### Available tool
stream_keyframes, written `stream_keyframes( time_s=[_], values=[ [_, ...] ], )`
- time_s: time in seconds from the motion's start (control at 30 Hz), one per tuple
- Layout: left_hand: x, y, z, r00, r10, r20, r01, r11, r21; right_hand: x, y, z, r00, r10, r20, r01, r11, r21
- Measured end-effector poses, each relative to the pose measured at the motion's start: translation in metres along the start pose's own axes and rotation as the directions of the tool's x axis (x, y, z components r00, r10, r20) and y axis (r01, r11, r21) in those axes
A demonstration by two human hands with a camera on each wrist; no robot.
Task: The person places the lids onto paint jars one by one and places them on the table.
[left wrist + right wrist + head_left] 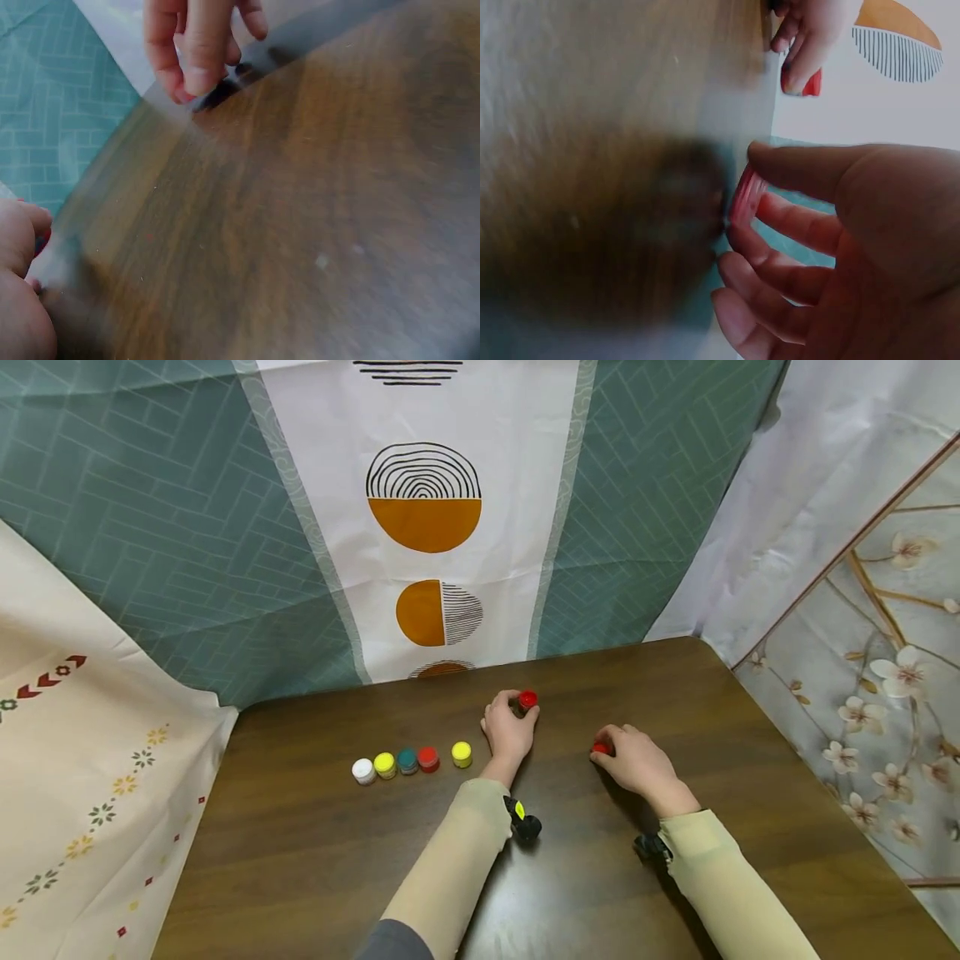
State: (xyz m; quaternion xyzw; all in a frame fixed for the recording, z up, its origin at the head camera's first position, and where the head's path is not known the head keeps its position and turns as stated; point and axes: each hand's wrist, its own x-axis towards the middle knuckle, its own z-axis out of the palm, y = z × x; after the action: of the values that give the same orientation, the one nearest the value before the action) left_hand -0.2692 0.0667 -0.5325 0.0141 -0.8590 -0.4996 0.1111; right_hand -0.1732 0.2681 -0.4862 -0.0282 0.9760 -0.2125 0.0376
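Observation:
My left hand grips a small red paint jar near the back of the table, thumb on one side and fingers on the other. In the right wrist view that jar shows beyond, partly covered by the fingers. Off to the right, my right hand pinches a thin red lid between thumb and fingertips, just above the table. Only a sliver of the lid appears in the head view. At the left wrist view's edge, my left hand hides most of its jar.
Left of my hands, a row of small jars stands on the brown table: white, yellow, teal and red. Another yellow jar stands slightly apart. A patterned curtain hangs behind the table.

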Motion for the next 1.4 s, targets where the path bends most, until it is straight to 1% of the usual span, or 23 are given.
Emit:
stream_keyframes(
  time_s=[0.07,0.17,0.27,0.33,0.4,0.47,0.57,0.63,0.67,0.73,0.8,0.83,0.9,0.97,1.0,1.07,1.13,1.17,1.2,1.3,1.37,1.4],
  values=[
    [-0.003,-0.001,-0.005,0.999,0.036,-0.003,-0.036,0.998,-0.052,0.003,0.000,-0.002,1.000,0.007,0.005,-0.007,1.000,0.029],
    [-0.006,-0.001,-0.012,0.996,0.092,0.013,-0.090,0.990,-0.113,0.004,-0.001,-0.005,1.000,0.006,-0.002,-0.006,0.997,0.072],
    [-0.012,-0.002,-0.018,0.993,0.119,0.025,-0.114,0.980,-0.161,0.004,-0.005,-0.007,1.000,-0.016,-0.023,0.018,0.994,0.111],
    [-0.019,-0.003,-0.022,0.994,0.106,0.033,-0.098,0.975,-0.198,0.002,-0.008,-0.009,0.998,-0.037,-0.050,0.043,0.991,0.127],
    [-0.027,-0.004,-0.028,0.996,0.079,0.049,-0.065,0.968,-0.243,0.000,-0.011,-0.011,0.994,-0.055,-0.095,0.068,0.988,0.139],
    [-0.036,-0.005,-0.035,0.996,0.049,0.076,-0.025,0.954,-0.298,-0.002,-0.013,-0.013,0.987,-0.064,-0.147,0.087,0.984,0.156],
    [-0.047,-0.006,-0.049,0.992,0.037,0.120,0.014,0.918,-0.397,-0.004,-0.018,-0.015,0.978,-0.067,-0.198,0.110,0.970,0.218],
    [-0.054,-0.008,-0.061,0.988,0.041,0.152,0.033,0.889,-0.456,-0.004,-0.024,-0.016,0.977,-0.073,-0.200,0.130,0.949,0.287],
    [-0.056,-0.009,-0.066,0.985,0.046,0.165,0.040,0.877,-0.478,-0.004,-0.027,-0.016,0.977,-0.087,-0.195,0.146,0.938,0.313],
    [-0.061,-0.011,-0.077,0.979,0.052,0.195,0.057,0.854,-0.516,-0.005,-0.035,-0.016,0.972,-0.143,-0.184,0.201,0.915,0.350],
    [-0.065,-0.013,-0.086,0.973,0.072,0.221,0.058,0.844,-0.533,-0.007,-0.044,-0.016,0.956,-0.227,-0.185,0.281,0.889,0.361],
    [-0.066,-0.015,-0.090,0.969,0.084,0.231,0.055,0.841,-0.538,-0.008,-0.049,-0.016,0.944,-0.271,-0.187,0.322,0.876,0.359],
    [-0.068,-0.017,-0.097,0.961,0.118,0.249,0.039,0.836,-0.547,-0.010,-0.058,-0.015,0.914,-0.353,-0.201,0.403,0.844,0.353],
    [-0.069,-0.018,-0.101,0.951,0.165,0.260,0.006,0.835,-0.551,-0.012,-0.063,-0.016,0.887,-0.403,-0.224,0.459,0.818,0.346],
    [-0.069,-0.018,-0.104,0.946,0.188,0.266,-0.010,0.833,-0.554,-0.013,-0.066,-0.017,0.878,-0.418,-0.232,0.476,0.807,0.349],
    [-0.070,-0.019,-0.108,0.933,0.230,0.276,-0.037,0.826,-0.562,-0.014,-0.070,-0.017,0.866,-0.439,-0.240,0.499,0.796,0.342],
    [-0.071,-0.020,-0.111,0.921,0.264,0.288,-0.057,0.820,-0.569,-0.016,-0.073,-0.016,0.865,-0.445,-0.234,0.501,0.799,0.332],
    [-0.072,-0.020,-0.113,0.915,0.275,0.294,-0.064,0.820,-0.569,-0.017,-0.075,-0.016,0.868,-0.444,-0.224,0.496,0.803,0.330],
    [-0.073,-0.021,-0.115,0.913,0.278,0.299,-0.065,0.822,-0.566,-0.019,-0.076,-0.015,0.870,-0.444,-0.213,0.492,0.807,0.328],
    [-0.075,-0.023,-0.120,0.913,0.262,0.311,-0.045,0.825,-0.563,-0.021,-0.080,-0.013,0.875,-0.447,-0.186,0.484,0.812,0.325],
    [-0.075,-0.024,-0.123,0.918,0.240,0.315,-0.022,0.825,-0.564,-0.022,-0.083,-0.012,0.867,-0.464,-0.183,0.498,0.809,0.311],
    [-0.075,-0.025,-0.125,0.920,0.232,0.316,-0.012,0.821,-0.570,-0.022,-0.084,-0.011,0.859,-0.477,-0.187,0.512,0.806,0.297]
  ],
)
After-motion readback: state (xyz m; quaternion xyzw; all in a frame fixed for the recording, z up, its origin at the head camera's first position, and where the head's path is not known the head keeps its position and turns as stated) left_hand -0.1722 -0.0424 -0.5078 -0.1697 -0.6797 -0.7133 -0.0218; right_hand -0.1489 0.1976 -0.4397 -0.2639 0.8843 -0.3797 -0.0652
